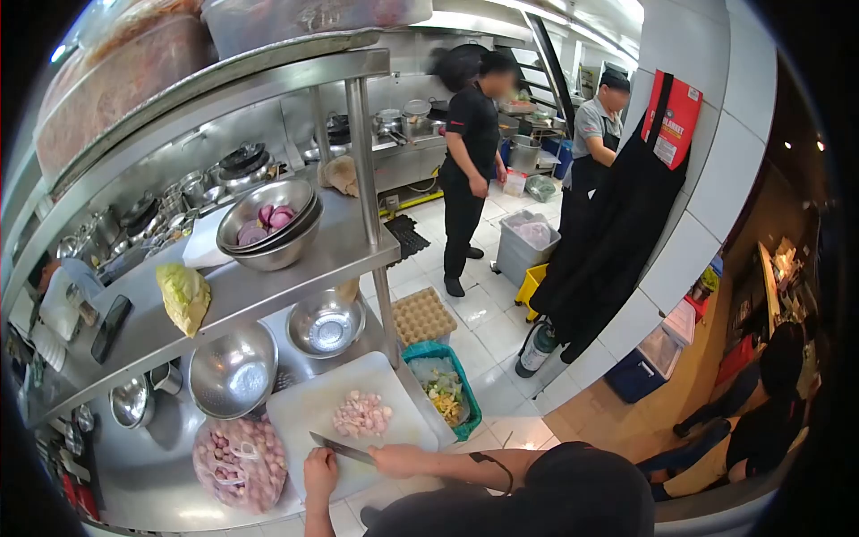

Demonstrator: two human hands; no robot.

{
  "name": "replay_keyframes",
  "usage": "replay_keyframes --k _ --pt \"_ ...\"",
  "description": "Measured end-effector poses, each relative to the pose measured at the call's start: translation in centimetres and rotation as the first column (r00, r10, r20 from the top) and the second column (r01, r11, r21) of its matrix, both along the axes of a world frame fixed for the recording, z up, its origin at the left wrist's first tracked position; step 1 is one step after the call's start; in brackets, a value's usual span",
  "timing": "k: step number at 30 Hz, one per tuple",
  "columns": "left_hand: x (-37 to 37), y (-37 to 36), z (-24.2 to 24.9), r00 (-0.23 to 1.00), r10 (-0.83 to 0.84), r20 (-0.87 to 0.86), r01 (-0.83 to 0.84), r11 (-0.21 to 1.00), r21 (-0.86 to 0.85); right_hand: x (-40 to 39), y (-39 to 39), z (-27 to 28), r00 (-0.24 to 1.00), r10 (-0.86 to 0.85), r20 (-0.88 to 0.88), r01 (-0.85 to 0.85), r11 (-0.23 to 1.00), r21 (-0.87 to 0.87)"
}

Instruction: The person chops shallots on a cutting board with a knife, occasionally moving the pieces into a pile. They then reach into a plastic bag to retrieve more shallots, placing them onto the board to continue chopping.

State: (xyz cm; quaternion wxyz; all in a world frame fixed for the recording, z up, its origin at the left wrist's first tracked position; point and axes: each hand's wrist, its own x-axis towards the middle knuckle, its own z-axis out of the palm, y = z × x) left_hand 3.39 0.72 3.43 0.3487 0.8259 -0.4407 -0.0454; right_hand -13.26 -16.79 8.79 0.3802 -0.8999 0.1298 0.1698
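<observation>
My right hand (396,459) is closed around the handle of a knife (344,448), whose blade points left above the white cutting board (295,403). My left hand (320,472) is closed at the board's lower left edge, near the blade; what its fingers hold, if anything, is too small to make out. Beyond the knife, a pile of pale pink chopped pieces (361,414) lies on the board. A plastic bag full of small pinkish bulbs (240,461) rests just left of the board.
Metal bowls (327,324) stand behind the board. A shelf (268,291) above carries stacked bowls (271,224) and a cabbage piece (183,298). A green-lined scrap bin (445,390) is right of the counter. Two people (472,148) (598,130) stand farther back.
</observation>
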Motion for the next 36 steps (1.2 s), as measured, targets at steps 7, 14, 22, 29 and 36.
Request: replay_keyframes --k 7,14,22,29,36 --pt "0.6 0.2 0.0 0.999 -0.041 -0.003 0.041 0.999 0.022 0.6 0.1 -2.6 0.998 -0.034 0.056 0.031 0.998 0.062" --pt "0.6 0.1 0.5 0.998 -0.068 -0.016 0.068 0.998 0.015 0.7 0.6 -4.6 0.994 -0.044 0.102 0.035 0.995 0.088" --pt "1.0 0.1 0.6 0.995 -0.098 0.003 0.097 0.995 0.031 1.3 0.6 -5.0 0.973 -0.026 0.231 0.006 0.996 0.086" --pt "0.9 0.1 0.9 0.996 -0.080 -0.048 0.083 0.993 0.081 1.3 0.2 -4.4 0.995 -0.072 0.062 0.062 0.985 0.160" --pt "0.7 0.3 0.9 0.995 -0.099 -0.027 0.100 0.994 0.037 1.2 0.3 -4.2 0.994 -0.088 0.058 0.076 0.982 0.174"
